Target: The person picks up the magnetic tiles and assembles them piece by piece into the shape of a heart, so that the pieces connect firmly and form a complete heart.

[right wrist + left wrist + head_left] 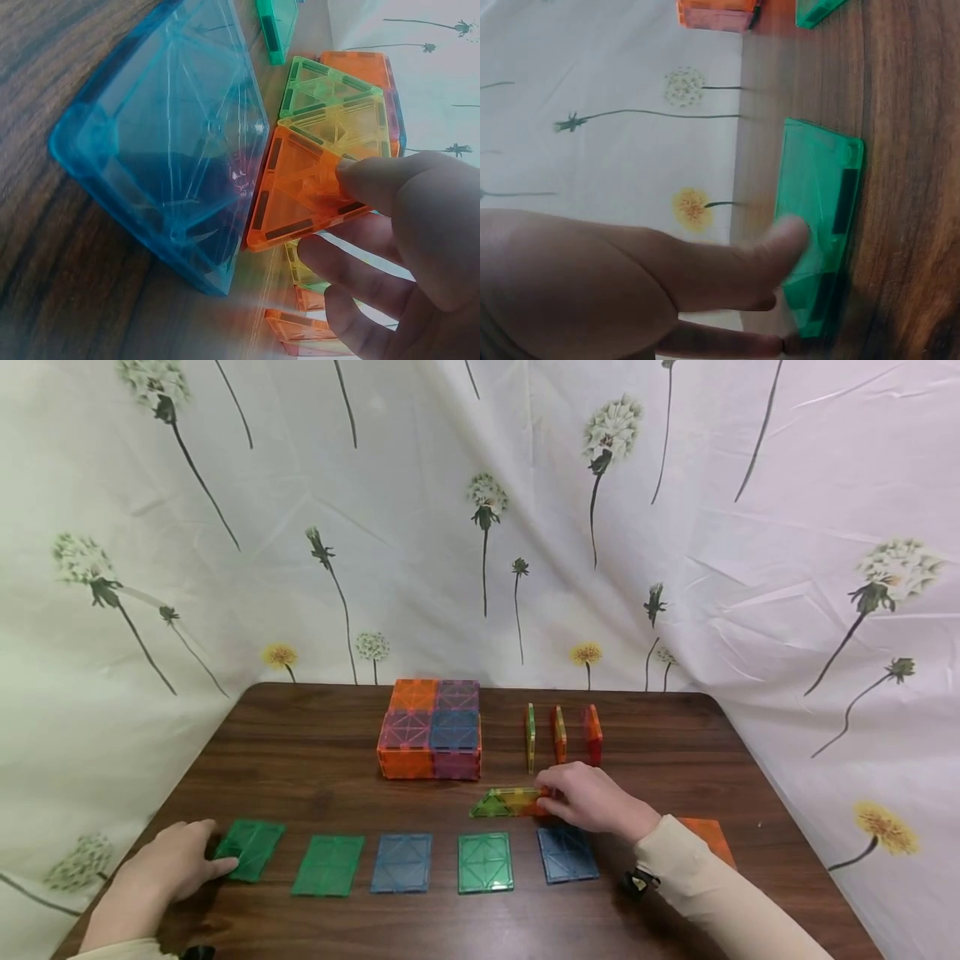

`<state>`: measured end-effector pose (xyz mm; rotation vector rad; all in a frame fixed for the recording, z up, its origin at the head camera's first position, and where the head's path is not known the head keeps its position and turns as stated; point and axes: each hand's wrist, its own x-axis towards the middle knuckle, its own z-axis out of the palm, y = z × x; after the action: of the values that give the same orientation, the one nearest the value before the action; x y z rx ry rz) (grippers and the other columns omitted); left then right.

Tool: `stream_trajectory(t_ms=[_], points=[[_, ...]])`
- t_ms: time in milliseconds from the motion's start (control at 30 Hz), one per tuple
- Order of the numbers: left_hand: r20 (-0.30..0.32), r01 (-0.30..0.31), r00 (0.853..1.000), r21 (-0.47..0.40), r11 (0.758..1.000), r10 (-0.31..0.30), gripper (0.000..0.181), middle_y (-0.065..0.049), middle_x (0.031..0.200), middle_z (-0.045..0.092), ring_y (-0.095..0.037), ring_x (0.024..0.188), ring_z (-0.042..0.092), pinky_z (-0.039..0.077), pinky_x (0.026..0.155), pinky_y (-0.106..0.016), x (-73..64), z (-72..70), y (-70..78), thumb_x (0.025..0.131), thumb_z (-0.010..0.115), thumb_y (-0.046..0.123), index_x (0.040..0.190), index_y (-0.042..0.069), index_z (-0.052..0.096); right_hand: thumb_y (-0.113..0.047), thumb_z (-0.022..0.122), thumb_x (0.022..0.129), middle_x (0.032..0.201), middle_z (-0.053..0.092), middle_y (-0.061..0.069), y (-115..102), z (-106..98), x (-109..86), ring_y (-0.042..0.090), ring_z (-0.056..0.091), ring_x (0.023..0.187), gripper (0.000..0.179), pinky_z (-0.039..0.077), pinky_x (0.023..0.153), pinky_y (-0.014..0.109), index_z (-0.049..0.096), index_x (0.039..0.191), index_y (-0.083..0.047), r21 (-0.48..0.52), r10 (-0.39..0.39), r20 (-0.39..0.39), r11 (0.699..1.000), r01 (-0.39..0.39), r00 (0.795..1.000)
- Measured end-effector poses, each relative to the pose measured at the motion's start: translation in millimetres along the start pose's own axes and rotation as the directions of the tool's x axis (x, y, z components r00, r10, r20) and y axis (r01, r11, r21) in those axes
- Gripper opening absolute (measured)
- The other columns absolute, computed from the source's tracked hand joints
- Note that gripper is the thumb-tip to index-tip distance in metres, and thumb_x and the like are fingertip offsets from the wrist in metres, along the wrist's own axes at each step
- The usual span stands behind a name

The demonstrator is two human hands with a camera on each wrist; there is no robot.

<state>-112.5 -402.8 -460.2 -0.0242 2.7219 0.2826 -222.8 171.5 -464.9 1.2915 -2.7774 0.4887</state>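
Right hand: pinching translucent plastic orange triangular tile, edge-joined to yellow triangle and green triangle, right of wood-grain tabletop centre. Left hand: loosely spread, thumb at green square tile, near left.

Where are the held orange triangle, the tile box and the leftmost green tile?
Held orange triangle (pixel 301 187): right wrist view, flat face.
Tile box (pixel 430 727): head view, top face.
Leftmost green tile (pixel 257 850): head view, flat face.

Triangle strip green, yellow, orange; leftmost tile green; backdrop dandelion-printed.
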Motion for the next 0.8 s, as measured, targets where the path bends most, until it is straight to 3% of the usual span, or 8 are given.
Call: stream_trajectory(t_ms=[167, 433, 667, 800], points=[[-0.026, 0.007, 1.0, -0.001, 1.0, -0.008, 0.101, -0.046, 0.124, 0.057, -0.064, 0.115, 0.054, 0.052, 0.086, -0.064, -0.2, 1.8, 5.4, 0.091, 0.072, 0.065, 0.13, -0.026, 0.051, -0.027, 0.076, 0.1, 0.075, 0.055, -0.017, -1.3, 2.9, 1.7, 0.002, 0.051, 0.065, 0.016, 0.044, 0.055, 0.02, 0.064, 0.089, -0.025, -0.01, -0.019, -0.013, 1.0, 0.019, 1.0], [-0.049, 0.026, 0.998, -0.056, 0.998, -0.029, 0.113, -0.047, 0.133, 0.051, -0.064, 0.118, 0.052, 0.052, 0.084, -0.065, 4.6, 3.6, 12.2, 0.082, 0.077, 0.072, 0.137, -0.023, 0.049, -0.03, 0.074, 0.101, 0.082, 0.062, -0.017, -2.1, 5.2, 2.9, 0.002, 0.054, 0.069, 0.009, 0.048, 0.06, 0.021, 0.068, 0.094, -0.026, -0.03, 0.001, 0.004, 1.0, -0.001, 1.0], [-0.057, 0.01, 0.998, -0.112, 0.994, -0.016, 0.106, -0.038, 0.12, 0.062, -0.057, 0.107, 0.061, 0.054, 0.078, -0.059, 8.3, 3.0, 8.7, 0.083, 0.08, 0.066, 0.135, -0.022, 0.049, -0.025, 0.076, 0.099, 0.082, 0.063, -0.016, -2.0, 5.0, 2.5, 0.002, 0.054, 0.069, 0.007, 0.049, 0.061, 0.021, 0.07, 0.095, -0.023, -0.034, -0.011, -0.005, 0.999, 0.011, 1.0], [-0.063, 0.001, 0.998, -0.128, 0.992, -0.009, 0.105, -0.04, 0.121, 0.06, -0.058, 0.109, 0.059, 0.054, 0.081, -0.059, 10.1, 2.3, 4.1, 0.083, 0.08, 0.066, 0.133, -0.022, 0.05, -0.024, 0.076, 0.099, 0.081, 0.063, -0.014, -3.5, 2.9, 1.9, 0.003, 0.053, 0.068, 0.009, 0.049, 0.061, 0.023, 0.07, 0.094, -0.023, -0.03, -0.014, -0.011, 0.999, 0.013, 1.0]])
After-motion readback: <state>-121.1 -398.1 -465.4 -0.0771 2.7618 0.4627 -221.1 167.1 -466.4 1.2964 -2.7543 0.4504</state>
